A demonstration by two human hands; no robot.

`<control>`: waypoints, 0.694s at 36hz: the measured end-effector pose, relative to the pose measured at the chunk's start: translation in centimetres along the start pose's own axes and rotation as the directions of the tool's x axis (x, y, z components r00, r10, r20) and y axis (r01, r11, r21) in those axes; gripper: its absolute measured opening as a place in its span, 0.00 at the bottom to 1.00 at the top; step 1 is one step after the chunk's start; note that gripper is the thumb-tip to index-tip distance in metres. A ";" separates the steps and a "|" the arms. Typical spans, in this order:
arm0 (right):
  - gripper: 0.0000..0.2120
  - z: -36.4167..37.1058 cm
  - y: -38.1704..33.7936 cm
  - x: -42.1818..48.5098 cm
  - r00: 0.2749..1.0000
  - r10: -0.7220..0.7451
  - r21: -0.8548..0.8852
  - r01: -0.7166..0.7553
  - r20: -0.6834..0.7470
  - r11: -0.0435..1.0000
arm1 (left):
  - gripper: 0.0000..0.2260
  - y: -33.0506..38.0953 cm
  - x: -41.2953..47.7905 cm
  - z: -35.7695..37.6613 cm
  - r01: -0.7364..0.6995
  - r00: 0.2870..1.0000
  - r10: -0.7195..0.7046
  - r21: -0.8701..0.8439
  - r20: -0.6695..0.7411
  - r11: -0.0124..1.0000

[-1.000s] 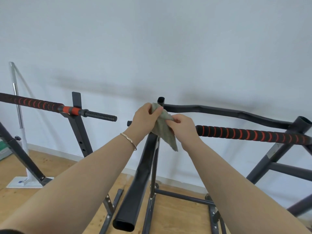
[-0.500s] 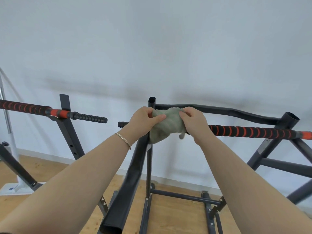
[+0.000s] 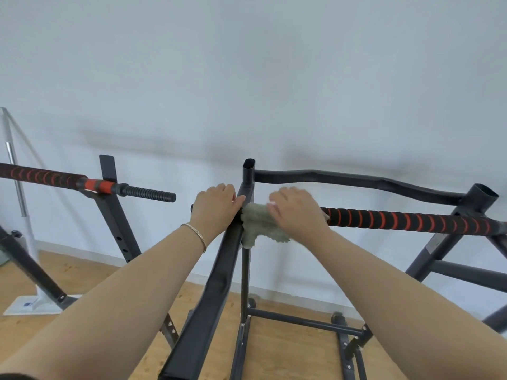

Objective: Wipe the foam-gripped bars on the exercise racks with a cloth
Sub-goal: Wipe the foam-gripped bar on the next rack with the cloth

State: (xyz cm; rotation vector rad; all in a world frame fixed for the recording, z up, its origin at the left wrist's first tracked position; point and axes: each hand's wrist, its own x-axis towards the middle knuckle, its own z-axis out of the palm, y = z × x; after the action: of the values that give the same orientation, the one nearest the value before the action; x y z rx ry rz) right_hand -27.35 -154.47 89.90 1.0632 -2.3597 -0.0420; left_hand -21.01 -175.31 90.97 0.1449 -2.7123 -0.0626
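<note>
Now the left hand (image 3: pixel 216 212) is releasing the cloth (image 3: pixel 258 226) and curling over the rack (image 3: pixel 248 174) beside it; the right hand (image 3: pixel 297 215) alone is clamping it round the foam bar (image 3: pixel 411 219), whose length beyond that grip is awaiting wiping.

A plain pale wall (image 3: pixel 247 78) fills the upper view, evenly lit, with soft blurred shadows across it. A white skirting board (image 3: pixel 82 255) meets a light wooden floor (image 3: pixel 82 278). At the left edge a white pole (image 3: pixel 17 171) rises from a flat white base (image 3: pixel 24 307).
</note>
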 end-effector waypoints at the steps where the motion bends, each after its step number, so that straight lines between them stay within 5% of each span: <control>1: 0.11 0.6 -0.6 -0.5 0.999 -0.046 0.000 0.046 0.018 0.999 | 0.12 -0.2 -0.1 0.1 -0.034 0.999 0.032 0.058 0.041 0.998; 5: 0.28 1.1 -1.3 -0.8 0.998 0.041 -0.039 -0.039 0.045 0.998 | 0.10 -0.5 -0.5 0.0 -0.125 0.985 0.093 0.236 0.144 0.964; 13: 0.31 0.0 -0.9 1.0 0.991 -0.026 -0.115 0.041 0.131 0.992 | 0.21 -0.8 0.0 1.1 -0.147 0.989 0.129 0.313 0.078 0.938; 16: 0.25 -0.3 -0.3 1.7 0.970 -0.059 -0.138 0.094 0.236 0.986 | 0.20 -0.8 0.1 1.2 -0.150 0.987 0.124 0.330 0.099 0.932; 20: 0.16 -1.2 0.1 3.1 0.918 -0.127 0.054 0.115 0.376 0.992 | 0.07 -0.8 0.0 1.0 -0.241 0.969 0.196 0.387 0.153 0.890; 23: 0.20 -1.6 1.3 3.1 0.946 -0.116 0.091 0.092 0.302 0.992 | 0.06 -0.9 0.0 0.9 -0.251 0.965 0.190 0.420 0.182 0.872; 25: 0.12 -2.0 2.2 2.1 0.977 -0.113 0.047 0.107 0.180 0.993 | 0.08 -1.1 -0.2 0.8 -0.258 0.962 0.193 0.424 0.191 0.868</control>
State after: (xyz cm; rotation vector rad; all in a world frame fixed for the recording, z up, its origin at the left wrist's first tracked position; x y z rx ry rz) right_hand -29.00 -154.00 93.10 1.2555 -2.4693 -0.1426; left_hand -21.10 -176.35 90.07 -0.0506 -2.8190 0.6481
